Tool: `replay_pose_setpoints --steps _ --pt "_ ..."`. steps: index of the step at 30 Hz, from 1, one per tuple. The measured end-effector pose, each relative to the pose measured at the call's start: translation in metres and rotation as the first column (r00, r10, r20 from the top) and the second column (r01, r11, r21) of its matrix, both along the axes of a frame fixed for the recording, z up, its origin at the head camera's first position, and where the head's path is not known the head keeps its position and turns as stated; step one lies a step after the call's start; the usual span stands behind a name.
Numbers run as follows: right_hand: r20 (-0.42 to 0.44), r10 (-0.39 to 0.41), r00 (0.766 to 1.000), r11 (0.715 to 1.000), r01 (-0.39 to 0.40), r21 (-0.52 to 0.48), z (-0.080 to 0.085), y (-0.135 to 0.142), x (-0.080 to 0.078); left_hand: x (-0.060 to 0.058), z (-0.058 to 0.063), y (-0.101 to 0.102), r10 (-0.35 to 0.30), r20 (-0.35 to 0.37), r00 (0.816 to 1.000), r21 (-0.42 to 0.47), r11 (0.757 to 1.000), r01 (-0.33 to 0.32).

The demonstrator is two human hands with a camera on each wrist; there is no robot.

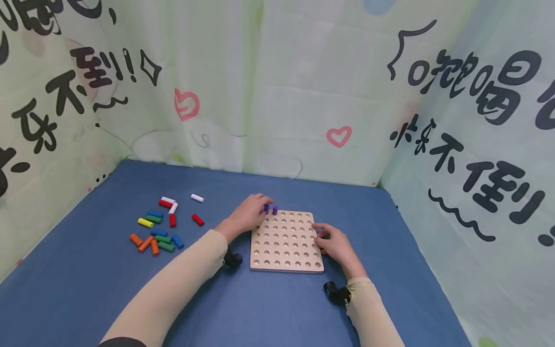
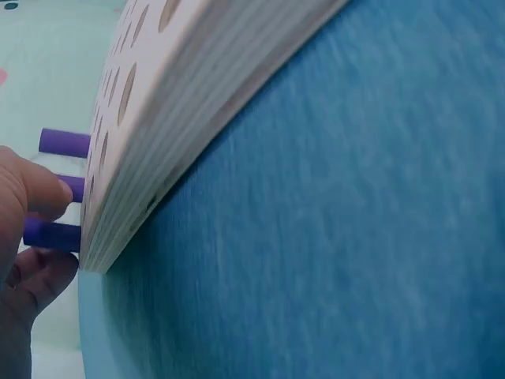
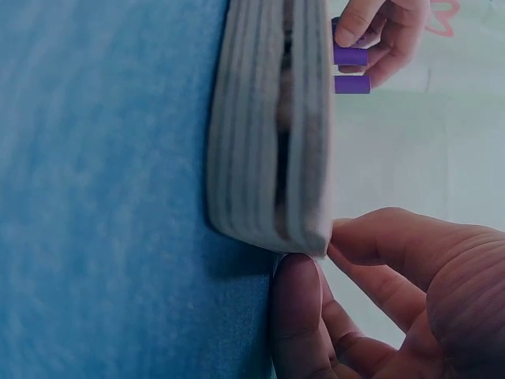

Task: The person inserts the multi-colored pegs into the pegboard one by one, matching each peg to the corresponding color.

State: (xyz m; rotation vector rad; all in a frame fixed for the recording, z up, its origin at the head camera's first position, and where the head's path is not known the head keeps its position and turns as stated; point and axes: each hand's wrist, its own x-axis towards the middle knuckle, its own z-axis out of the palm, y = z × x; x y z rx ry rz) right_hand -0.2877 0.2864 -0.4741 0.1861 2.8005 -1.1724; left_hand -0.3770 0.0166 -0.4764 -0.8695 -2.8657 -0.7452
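A square wooden pegboard (image 1: 286,265) with rows of round holes lies on the blue cloth. Purple pegs (image 1: 275,210) stand upright along its far left edge; three show in the left wrist view, including an outer peg (image 2: 65,143). My left hand (image 1: 249,212) reaches over that far left corner and pinches one purple peg (image 2: 51,235) between thumb and fingers, the thumb overlapping the neighbouring peg. At the board's right edge, my right hand (image 1: 337,245) holds the rim, with its fingers and thumb at the edge (image 3: 268,158).
Loose pegs lie left of the board: red (image 1: 197,220), white (image 1: 197,198), yellow (image 1: 145,222), several orange (image 1: 154,247), green (image 1: 166,246) and blue (image 1: 177,241). A printed curtain (image 1: 286,96) borders the blue table (image 1: 277,308) at the back and sides.
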Motion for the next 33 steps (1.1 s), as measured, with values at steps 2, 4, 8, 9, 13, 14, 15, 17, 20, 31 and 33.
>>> replay_pose_setpoints --steps 2,4,8,9,13,14,15,17,20,31,33 --pt "-0.001 -0.002 1.000 1.000 0.002 0.004 0.000 0.000 0.000 -0.001 0.000 -0.003 0.014 0.009 1.000 0.008 1.000 -0.014" --pt "-0.001 -0.002 1.000 1.000 0.002 0.003 0.000 0.000 0.000 -0.001 -0.001 -0.005 0.029 0.016 0.999 0.009 1.000 -0.029" --pt "-0.004 0.001 1.000 1.000 -0.001 0.004 0.000 0.001 0.001 -0.002 -0.002 -0.010 0.042 0.028 0.999 0.006 0.999 -0.042" --pt "-0.005 0.001 1.000 1.000 -0.001 0.004 -0.001 0.002 0.001 -0.002 -0.002 -0.011 0.039 0.031 0.999 0.005 0.999 -0.039" --pt "-0.011 0.004 1.000 1.000 -0.004 0.006 -0.001 0.003 0.000 -0.001 -0.002 -0.017 0.043 0.032 0.999 0.007 0.999 -0.043" --pt "-0.012 0.005 1.000 1.000 -0.005 0.005 -0.001 0.003 0.000 -0.001 -0.002 -0.019 0.048 0.031 0.998 0.003 0.999 -0.048" --pt "-0.011 0.007 1.000 1.000 -0.007 0.005 -0.001 0.003 0.000 -0.001 -0.002 -0.021 0.054 0.028 0.998 -0.002 0.999 -0.054" --pt "-0.009 0.009 1.000 1.000 -0.009 0.002 -0.002 0.003 0.000 -0.001 -0.002 -0.025 0.067 0.025 0.997 -0.008 0.998 -0.067" --pt "-0.007 0.009 1.000 1.000 -0.009 0.003 -0.001 0.002 0.000 -0.001 -0.003 -0.031 0.080 0.028 0.996 -0.009 0.997 -0.079" --pt "-0.008 0.008 1.000 1.000 -0.008 0.010 -0.001 0.002 0.000 0.006 -0.002 -0.057 0.103 0.023 0.994 -0.030 0.994 -0.102" --pt "-0.007 0.010 1.000 1.000 -0.010 0.004 -0.001 0.001 0.000 0.007 -0.002 -0.061 0.104 0.022 0.994 -0.044 0.994 -0.103"
